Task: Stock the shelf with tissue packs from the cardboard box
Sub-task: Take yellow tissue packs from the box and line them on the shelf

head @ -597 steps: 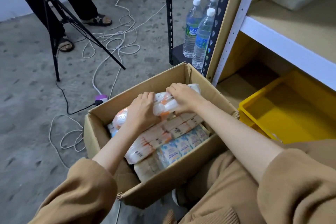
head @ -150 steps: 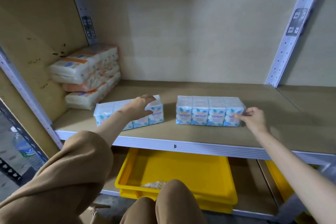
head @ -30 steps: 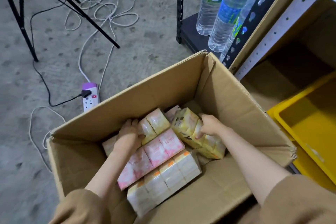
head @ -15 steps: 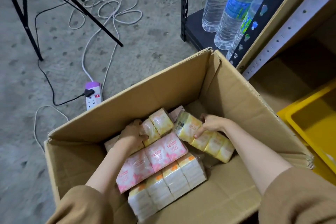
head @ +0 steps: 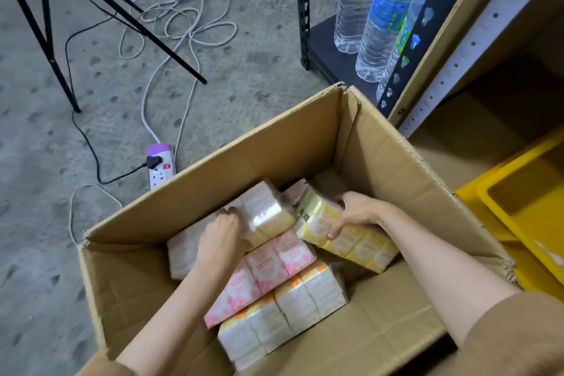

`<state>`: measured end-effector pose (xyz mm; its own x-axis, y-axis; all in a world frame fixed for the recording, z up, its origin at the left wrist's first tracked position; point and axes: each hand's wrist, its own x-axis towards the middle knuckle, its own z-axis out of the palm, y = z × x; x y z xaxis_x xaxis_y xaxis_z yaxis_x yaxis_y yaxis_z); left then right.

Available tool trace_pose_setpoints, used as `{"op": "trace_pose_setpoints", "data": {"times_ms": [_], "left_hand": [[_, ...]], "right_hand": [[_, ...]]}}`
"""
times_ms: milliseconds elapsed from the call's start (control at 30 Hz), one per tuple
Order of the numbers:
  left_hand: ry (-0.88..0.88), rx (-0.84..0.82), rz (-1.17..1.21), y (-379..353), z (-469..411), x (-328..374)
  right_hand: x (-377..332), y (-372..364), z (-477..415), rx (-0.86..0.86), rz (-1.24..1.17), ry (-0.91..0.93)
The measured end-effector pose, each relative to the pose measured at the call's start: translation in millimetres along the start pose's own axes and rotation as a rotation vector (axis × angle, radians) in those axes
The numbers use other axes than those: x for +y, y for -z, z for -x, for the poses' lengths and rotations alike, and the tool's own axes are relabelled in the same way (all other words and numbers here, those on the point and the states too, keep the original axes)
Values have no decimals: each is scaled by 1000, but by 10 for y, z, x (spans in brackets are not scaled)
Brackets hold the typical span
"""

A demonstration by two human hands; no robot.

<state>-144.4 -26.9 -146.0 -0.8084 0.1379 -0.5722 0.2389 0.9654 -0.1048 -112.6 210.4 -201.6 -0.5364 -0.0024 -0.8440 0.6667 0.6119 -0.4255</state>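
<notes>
An open cardboard box (head: 274,143) stands on the floor with several tissue packs inside. My right hand (head: 355,214) grips the near end of a yellow tissue pack (head: 363,246), which lies tilted at the box's right. My left hand (head: 221,236) holds a pale peach tissue pack (head: 264,212) toward the back of the box. A pink tissue pack (head: 265,272) and an orange-and-white tissue pack (head: 283,317) lie below them. The shelf unit (head: 476,40) rises at the right.
Three water bottles (head: 378,9) stand on a low black rack behind the box. A yellow bin (head: 525,207) sits on the bottom shelf at right. A power strip (head: 160,168), loose cables (head: 183,18) and a black tripod leg (head: 52,49) lie on the concrete floor.
Both hands stay in the box. The right hand has lifted the yellow pack's far end a little, and the left hand has shifted its grasp on the peach pack.
</notes>
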Motion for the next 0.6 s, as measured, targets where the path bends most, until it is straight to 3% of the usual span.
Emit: {"op": "trace_pose_setpoints", "data": {"times_ms": [133,367,500,600], "left_hand": [[-72,17,-8,9,1,-96],[-132,-142,333,-5,-14,-260],[-117,-133,463,-35,-41,-314],[-172,-79,483,-20,-6,-343]], "right_hand": [[-12,-6,169,48,81,54],[-32,-55,318,117,91,101],[-89,-24,398,157,-74,120],[-133,65,531,142,-376,140]]}}
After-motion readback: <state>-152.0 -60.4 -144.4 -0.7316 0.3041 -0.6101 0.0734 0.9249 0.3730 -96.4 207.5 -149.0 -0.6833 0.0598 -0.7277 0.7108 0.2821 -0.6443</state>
